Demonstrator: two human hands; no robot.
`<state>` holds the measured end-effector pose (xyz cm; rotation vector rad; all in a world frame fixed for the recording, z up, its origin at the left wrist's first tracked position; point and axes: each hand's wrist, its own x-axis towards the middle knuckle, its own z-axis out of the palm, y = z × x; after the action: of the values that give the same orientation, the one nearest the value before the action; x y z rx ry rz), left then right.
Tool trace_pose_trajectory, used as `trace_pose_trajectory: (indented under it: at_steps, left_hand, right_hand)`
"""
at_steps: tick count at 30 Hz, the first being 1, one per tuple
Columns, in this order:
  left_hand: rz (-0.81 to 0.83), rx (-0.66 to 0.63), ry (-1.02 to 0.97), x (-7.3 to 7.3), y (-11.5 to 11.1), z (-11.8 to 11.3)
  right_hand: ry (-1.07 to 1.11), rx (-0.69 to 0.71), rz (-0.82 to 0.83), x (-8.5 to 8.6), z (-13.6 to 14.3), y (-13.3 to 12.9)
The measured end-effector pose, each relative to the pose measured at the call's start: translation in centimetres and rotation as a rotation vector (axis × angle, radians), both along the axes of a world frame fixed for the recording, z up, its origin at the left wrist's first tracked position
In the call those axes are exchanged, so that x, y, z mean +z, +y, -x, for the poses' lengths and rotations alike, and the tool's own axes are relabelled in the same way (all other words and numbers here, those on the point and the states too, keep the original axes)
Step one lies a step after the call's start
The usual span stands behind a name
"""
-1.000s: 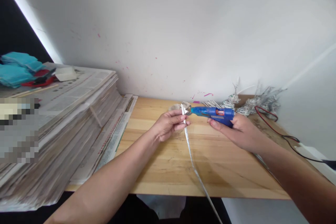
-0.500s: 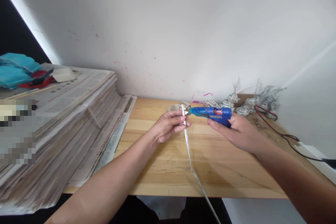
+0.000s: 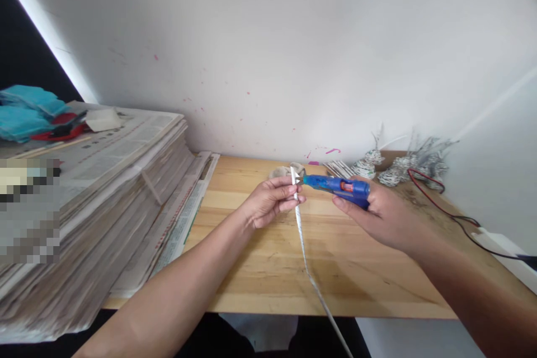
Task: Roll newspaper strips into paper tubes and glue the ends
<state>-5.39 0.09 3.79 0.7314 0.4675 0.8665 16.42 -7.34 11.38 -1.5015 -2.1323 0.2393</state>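
Between the thumb and fingers of my left hand (image 3: 272, 200) is the upper end of a long, thin rolled paper strip (image 3: 300, 238). The strip hangs down across the table's front edge and out of view at the bottom. My right hand (image 3: 386, 212) is wrapped round a blue glue gun (image 3: 335, 184), which points left. Its nozzle meets or nearly meets the strip's top end, where a small white pointed flap shows; I cannot tell whether they touch. A greyish cloth-like bundle (image 3: 281, 172) lies behind my left hand.
Tall newspaper stacks (image 3: 126, 179) stand at the left, topped by light-blue folded cloths (image 3: 29, 106), a red-and-black tool (image 3: 62, 127) and a whitish block (image 3: 103, 119). Woven paper figures (image 3: 394, 170) sit at the back right by the wall. A red-and-black cord (image 3: 444, 210) runs along the right.
The back of the glue gun has dipped slightly, with my right hand lowering a little. My left hand and the paper strip have hardly moved.
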Motion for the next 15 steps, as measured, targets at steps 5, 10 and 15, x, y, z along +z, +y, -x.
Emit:
trace_pose_trajectory:
  at_steps: [5,10,15]
  left_hand:
    - [0.013,0.015,0.012,0.1,0.0,0.0]
    - [0.019,0.006,0.007,0.1,0.0,-0.1]
    - [0.002,-0.008,-0.005,-0.2,0.1,0.0]
  right_hand:
    - [-0.095,0.026,-0.130,-0.3,0.4,-0.4]
    - [-0.187,0.064,-0.213,-1.9,-0.1,-0.2]
    - [-0.312,0.115,-0.285,-2.8,-0.4,0.0]
